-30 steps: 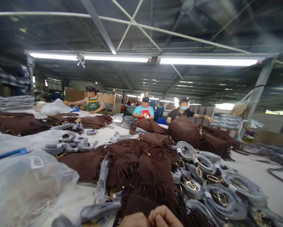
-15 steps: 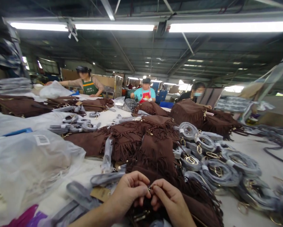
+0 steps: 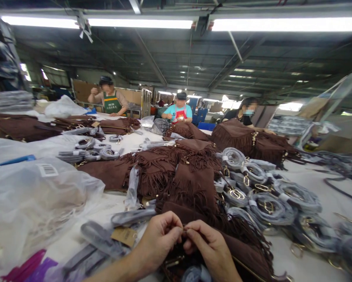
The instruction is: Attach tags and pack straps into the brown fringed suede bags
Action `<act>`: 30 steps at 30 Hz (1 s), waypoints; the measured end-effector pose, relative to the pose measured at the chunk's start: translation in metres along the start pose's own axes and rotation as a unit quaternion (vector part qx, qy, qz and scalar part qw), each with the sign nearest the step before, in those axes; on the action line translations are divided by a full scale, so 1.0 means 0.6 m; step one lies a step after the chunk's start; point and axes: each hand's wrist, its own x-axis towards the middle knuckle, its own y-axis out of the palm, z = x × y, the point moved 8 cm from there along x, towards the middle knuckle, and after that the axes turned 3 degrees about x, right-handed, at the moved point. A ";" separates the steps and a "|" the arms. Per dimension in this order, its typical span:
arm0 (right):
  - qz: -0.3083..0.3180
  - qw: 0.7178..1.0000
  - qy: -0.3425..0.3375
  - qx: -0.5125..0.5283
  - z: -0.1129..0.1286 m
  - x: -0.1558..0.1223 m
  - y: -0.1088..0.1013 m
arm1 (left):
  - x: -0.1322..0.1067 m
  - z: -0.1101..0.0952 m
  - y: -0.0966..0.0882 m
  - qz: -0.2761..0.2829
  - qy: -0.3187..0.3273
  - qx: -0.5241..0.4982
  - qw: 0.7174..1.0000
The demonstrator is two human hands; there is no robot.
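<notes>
My left hand [image 3: 163, 237] and my right hand [image 3: 206, 243] meet at the front centre, thumbs and forefingers pinched close together. Whatever lies between the fingertips is too small and hidden to name. Beneath them is a dark brown fringed bag [image 3: 237, 250], its gold-coloured zip edge showing at the lower right. Some gold metal hardware [image 3: 175, 261] and a wrapped grey bundle [image 3: 197, 273] show just below the fingers. A tan tag [image 3: 124, 236] lies left of my left wrist, beside grey wrapped straps [image 3: 98, 237].
More brown fringed bags [image 3: 155, 168] are heaped ahead. Coiled straps in plastic [image 3: 271, 209] with gold clasps fill the right side. A large clear plastic bag [image 3: 40, 199] covers the left. Across the white table are a person in a green apron [image 3: 112, 103], one in red [image 3: 181, 111] and one masked [image 3: 243, 111].
My hands stay pinched together with only a slight shift of the fingers. The view tilts down a little. The co-worker in the green apron has raised a hand toward their head.
</notes>
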 end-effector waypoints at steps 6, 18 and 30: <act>-0.001 1.000 -0.003 0.008 0.001 0.000 0.001 | 0.003 0.001 -0.003 0.000 0.005 -0.043 0.999; 0.015 0.998 -0.037 -0.040 0.002 -0.001 0.008 | 0.001 -0.001 0.004 0.007 0.030 -0.070 0.997; -0.021 0.966 -0.176 -0.188 0.026 -0.017 0.022 | -0.002 -0.011 0.001 -0.024 0.059 -0.024 0.998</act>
